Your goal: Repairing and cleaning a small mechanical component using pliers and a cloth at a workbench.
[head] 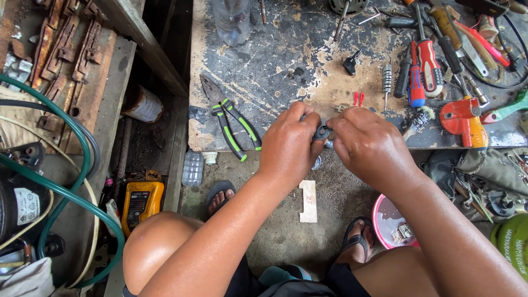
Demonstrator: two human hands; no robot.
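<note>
left hand [289, 144] and right hand [367, 144] pinch small dark metal part [322, 132] together | over workbench [286, 66] edge | pliers [231, 122] left of the hands

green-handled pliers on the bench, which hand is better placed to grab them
Left, probably. The green-handled pliers lie just left of the left hand, bare bench between. The right hand would have to cross over it. Both hands pinch a small dark part.

Soft, even daylight, faint shadows only, sharp focus throughout, with wide-angle bending toward the frame's edges.
</note>
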